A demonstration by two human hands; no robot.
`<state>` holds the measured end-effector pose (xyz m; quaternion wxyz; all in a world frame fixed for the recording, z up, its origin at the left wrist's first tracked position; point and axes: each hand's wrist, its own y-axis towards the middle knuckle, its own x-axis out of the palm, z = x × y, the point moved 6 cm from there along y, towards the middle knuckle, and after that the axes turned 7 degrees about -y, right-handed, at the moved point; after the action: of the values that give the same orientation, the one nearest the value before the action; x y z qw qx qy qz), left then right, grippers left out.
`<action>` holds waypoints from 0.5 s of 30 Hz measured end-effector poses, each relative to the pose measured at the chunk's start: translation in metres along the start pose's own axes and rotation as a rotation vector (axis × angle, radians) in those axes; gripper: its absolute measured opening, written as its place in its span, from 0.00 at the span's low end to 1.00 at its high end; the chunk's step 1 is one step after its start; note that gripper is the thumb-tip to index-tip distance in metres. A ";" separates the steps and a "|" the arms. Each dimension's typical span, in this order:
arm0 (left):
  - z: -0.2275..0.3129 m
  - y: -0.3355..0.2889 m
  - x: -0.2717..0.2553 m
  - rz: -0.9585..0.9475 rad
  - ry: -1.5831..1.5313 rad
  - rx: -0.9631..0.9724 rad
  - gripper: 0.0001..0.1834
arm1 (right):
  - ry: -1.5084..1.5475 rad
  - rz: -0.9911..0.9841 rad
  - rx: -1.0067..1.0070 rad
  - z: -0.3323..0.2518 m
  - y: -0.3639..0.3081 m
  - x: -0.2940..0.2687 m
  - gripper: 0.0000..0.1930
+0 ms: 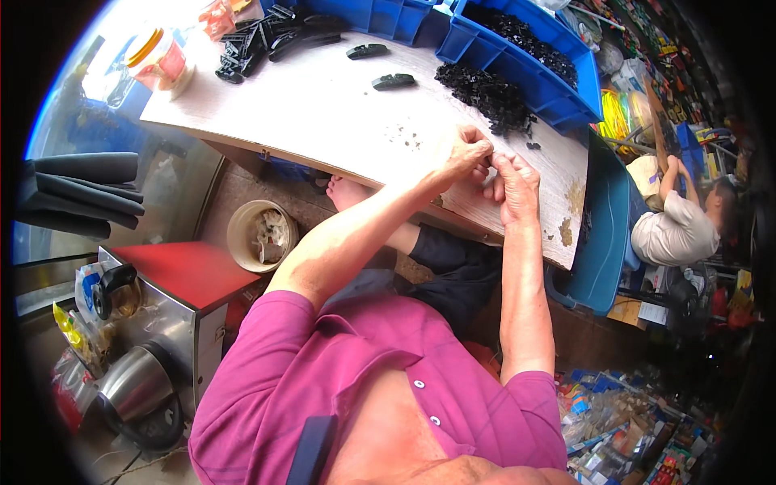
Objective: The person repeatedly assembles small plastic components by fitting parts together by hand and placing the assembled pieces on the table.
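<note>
The blue bin (558, 100) and the heap (483, 95) before it hold small black parts (525, 39), the desk (315, 105) lies bare mid-surface, and near its front edge left hand (467, 153) and right hand (518, 184) meet, each grip drawn together, on what I cannot tell.

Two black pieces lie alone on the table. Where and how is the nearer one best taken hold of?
I would pinch the nearer black piece at its middle, coming from above on the person's side. It is elongated and runs roughly left to right, so thumb and finger could close on its long sides; the heap of small black parts lies apart, to its right.
</note>
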<state>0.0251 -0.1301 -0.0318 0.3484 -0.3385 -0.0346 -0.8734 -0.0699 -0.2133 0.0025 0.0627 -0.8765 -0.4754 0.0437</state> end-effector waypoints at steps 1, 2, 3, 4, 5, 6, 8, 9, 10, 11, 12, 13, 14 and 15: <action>0.002 -0.002 0.003 -0.003 0.000 -0.003 0.09 | 0.000 0.004 0.001 0.001 -0.002 0.001 0.08; 0.004 -0.004 0.003 0.031 -0.012 -0.003 0.09 | 0.009 0.021 -0.035 -0.001 -0.004 0.002 0.09; 0.006 -0.005 0.000 0.072 -0.024 0.003 0.08 | 0.019 0.030 -0.072 -0.006 -0.006 0.007 0.11; 0.008 -0.006 -0.001 0.077 -0.024 0.006 0.08 | 0.025 0.032 -0.082 -0.013 -0.012 0.015 0.13; 0.009 -0.007 -0.003 0.090 -0.047 -0.004 0.09 | 0.026 0.025 -0.081 -0.011 -0.012 0.017 0.13; 0.008 -0.007 -0.004 0.098 -0.070 -0.014 0.09 | 0.002 0.067 -0.075 -0.009 -0.013 0.016 0.13; 0.004 -0.009 -0.009 0.068 -0.054 0.002 0.10 | -0.020 0.104 -0.071 -0.004 -0.012 0.014 0.13; 0.006 -0.011 -0.010 0.035 -0.039 0.013 0.10 | -0.014 0.090 -0.101 -0.002 -0.012 0.014 0.12; 0.009 -0.014 -0.014 0.037 -0.037 0.014 0.10 | -0.006 0.076 -0.130 -0.001 -0.012 0.014 0.12; 0.031 -0.020 -0.027 0.183 0.339 0.297 0.12 | -0.004 0.075 -0.130 0.000 -0.010 0.013 0.12; 0.058 -0.035 -0.030 0.324 0.716 0.578 0.14 | 0.066 0.044 -0.130 0.002 -0.010 0.014 0.11; 0.089 -0.050 -0.028 0.451 0.914 0.428 0.19 | 0.137 0.025 -0.128 0.005 -0.011 0.010 0.11; 0.113 -0.059 -0.045 0.540 1.144 0.982 0.20 | 0.180 0.013 -0.117 0.002 -0.012 0.018 0.10; 0.126 -0.054 -0.059 0.609 1.268 0.870 0.19 | 0.182 0.011 -0.117 0.002 -0.011 0.017 0.10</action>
<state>0.0940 -0.0175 0.0380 0.6231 0.3889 -0.0733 -0.6746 -0.0698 -0.1926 0.0015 0.0540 -0.8816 -0.4646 -0.0636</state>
